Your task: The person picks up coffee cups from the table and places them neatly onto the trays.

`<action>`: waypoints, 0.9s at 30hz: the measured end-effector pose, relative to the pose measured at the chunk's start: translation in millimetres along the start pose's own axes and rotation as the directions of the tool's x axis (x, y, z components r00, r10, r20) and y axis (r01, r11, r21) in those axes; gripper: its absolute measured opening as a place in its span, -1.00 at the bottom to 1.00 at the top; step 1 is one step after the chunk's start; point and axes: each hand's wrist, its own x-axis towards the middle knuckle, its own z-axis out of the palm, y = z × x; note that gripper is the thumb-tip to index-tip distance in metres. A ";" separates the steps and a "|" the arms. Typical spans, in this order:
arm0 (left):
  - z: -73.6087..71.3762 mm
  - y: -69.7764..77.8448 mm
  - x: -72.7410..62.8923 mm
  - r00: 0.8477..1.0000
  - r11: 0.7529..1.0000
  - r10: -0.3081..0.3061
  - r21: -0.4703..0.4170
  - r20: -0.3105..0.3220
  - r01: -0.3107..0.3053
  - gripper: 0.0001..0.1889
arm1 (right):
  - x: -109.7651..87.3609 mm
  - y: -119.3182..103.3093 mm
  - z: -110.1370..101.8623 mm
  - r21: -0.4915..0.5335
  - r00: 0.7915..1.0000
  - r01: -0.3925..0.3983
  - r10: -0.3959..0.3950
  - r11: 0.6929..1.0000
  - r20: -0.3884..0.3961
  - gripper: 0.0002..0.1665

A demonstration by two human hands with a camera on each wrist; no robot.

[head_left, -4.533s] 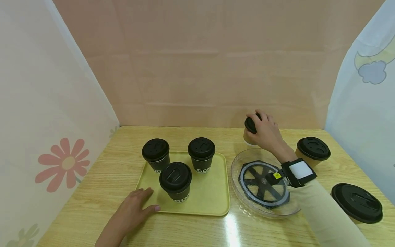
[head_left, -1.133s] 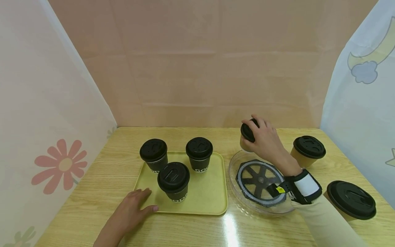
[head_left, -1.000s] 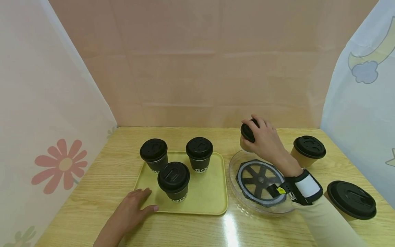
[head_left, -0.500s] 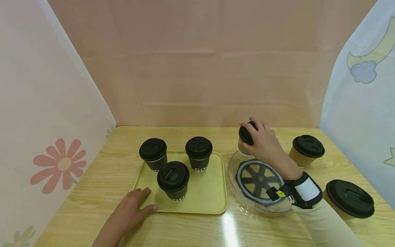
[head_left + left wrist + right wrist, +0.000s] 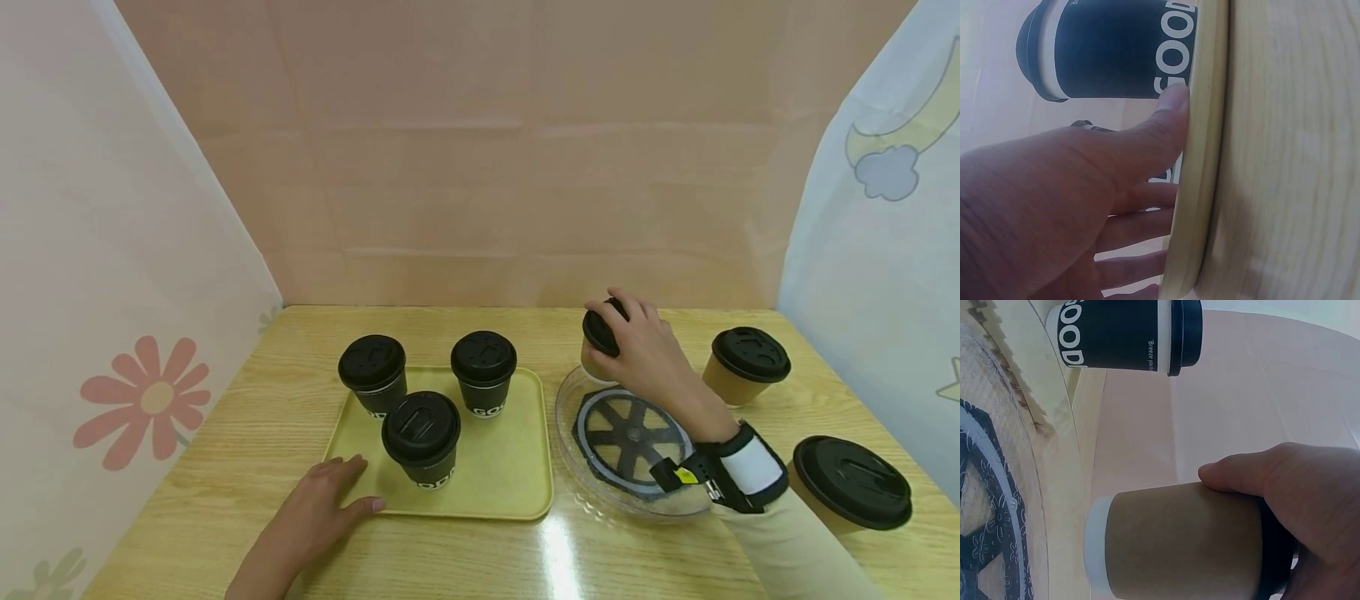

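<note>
Currently, right hand (image 5: 647,348): we grip a brown cup (image 5: 1185,544) from above, thumb against its upper side, fingers bent over its black lid (image 5: 600,335).
Brown cup: we see it at the far rim of a clear dish (image 5: 564,433), its pale base showing below the brown wall; whether that base touches anything, we cannot tell.
Left hand (image 5: 317,507): we rest it at the near left corner of a yellow tray (image 5: 502,475), fingers spread apart, thumb touching the rim.
Yellow tray: we count three lidded black cups standing upright on it, a back left cup (image 5: 372,375), a back right cup (image 5: 484,373) and a front cup (image 5: 422,439), with white lettering near their bases.
Clear dish: we find it just right of the tray, a dark wheel shape (image 5: 636,433) showing in it.
Right side: we have two more lidded brown cups, a far one (image 5: 746,362) and a near one (image 5: 851,483), both upright on the wooden table (image 5: 225,467).
Right wrist: we wear a black band (image 5: 746,467) with a white face, above a pale sleeve (image 5: 791,542).
</note>
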 end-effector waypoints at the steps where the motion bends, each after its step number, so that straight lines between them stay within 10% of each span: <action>1: 0.0 0.0 0.0 1.000 1.000 -0.002 0.000 0.001 0.002 -0.29 | -0.2 0.2 -0.1 0.001 1.000 -0.001 0.001 1.000 0.002 -0.34; 27: 1.9 -1.5 1.0 1.000 1.000 0.003 0.007 -0.002 -0.003 -0.29 | -4.9 0.6 -0.7 -0.002 1.000 -0.007 0.007 1.000 0.013 -0.33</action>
